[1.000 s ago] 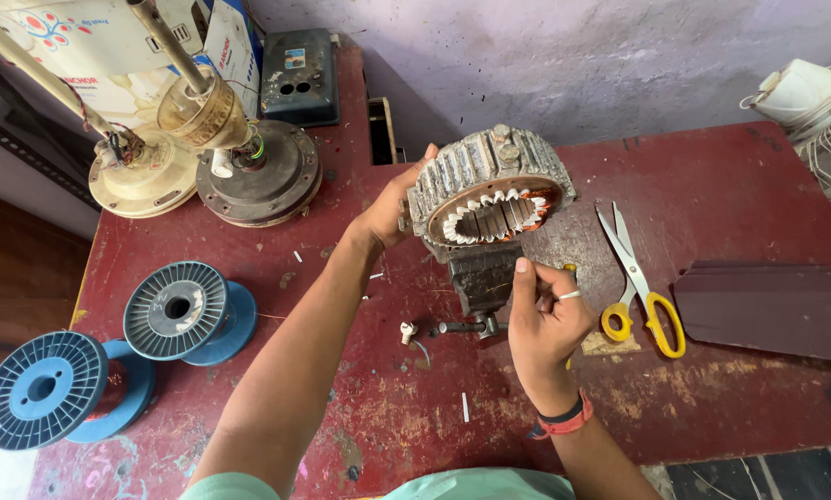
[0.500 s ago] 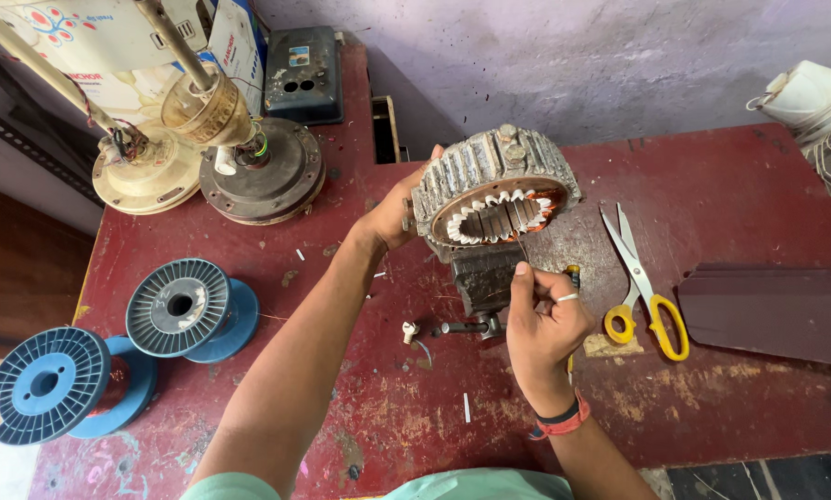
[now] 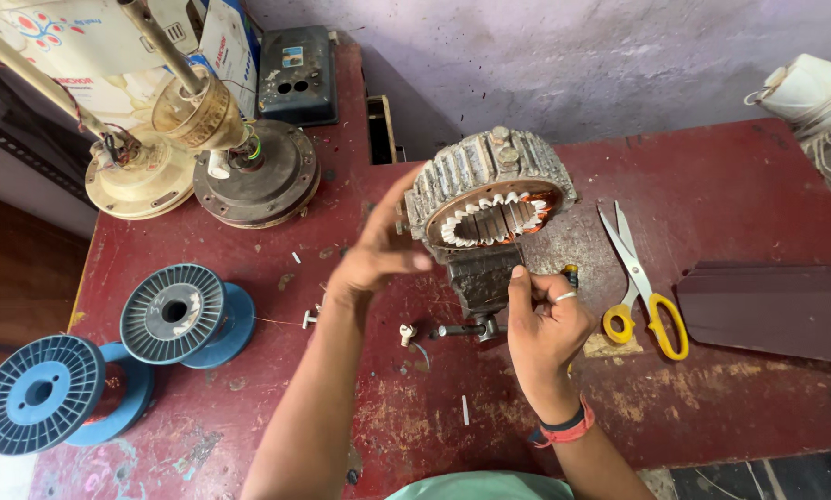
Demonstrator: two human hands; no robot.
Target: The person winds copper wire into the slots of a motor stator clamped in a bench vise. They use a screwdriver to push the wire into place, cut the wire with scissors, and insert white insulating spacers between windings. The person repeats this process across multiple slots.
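Note:
A grey ribbed motor stator point(image 3: 489, 176) with copper windings and white slot liners stands tilted on a small dark vise point(image 3: 478, 278) on the red table point(image 3: 730, 194). My left hand point(image 3: 374, 259) is blurred just left of the stator, fingers apart and curled toward its lower rim, holding nothing I can make out. My right hand point(image 3: 543, 324), with a ring and a red-black wristband, is pinched shut against the right side of the vise. A small tool point(image 3: 571, 275) with a yellow-black tip pokes out past its fingers.
Yellow-handled scissors point(image 3: 642, 292) lie right of the vise, beside dark maroon sheets point(image 3: 772, 310). Two blue wire spools point(image 3: 179, 315) point(image 3: 45, 393) sit at the left. Fan motor parts point(image 3: 249, 176) and a dark box point(image 3: 297, 74) stand at the back left. Small screws point(image 3: 404, 331) lie near the vise.
My right hand dropped from the stator's opening down to the vise. My left hand came off the stator's left side and moved slightly left and down.

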